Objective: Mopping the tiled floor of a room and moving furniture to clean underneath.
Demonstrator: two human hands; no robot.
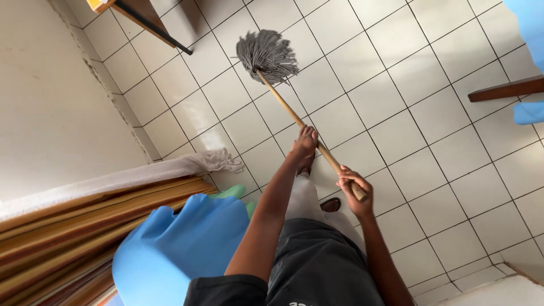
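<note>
The person wears a black short-sleeved shirt, its sleeve hem showing at the near edge, and dark grey shorts with a little white print at the waist. Both forearms are bare, without gloves, watch or rings. Dark sandals cover the feet.

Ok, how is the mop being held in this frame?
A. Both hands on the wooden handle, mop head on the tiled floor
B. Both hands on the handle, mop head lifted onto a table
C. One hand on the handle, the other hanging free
A: the left hand and right hand each have a grip on the wooden handle, and the grey mop head rests on the white tiled floor.
</note>
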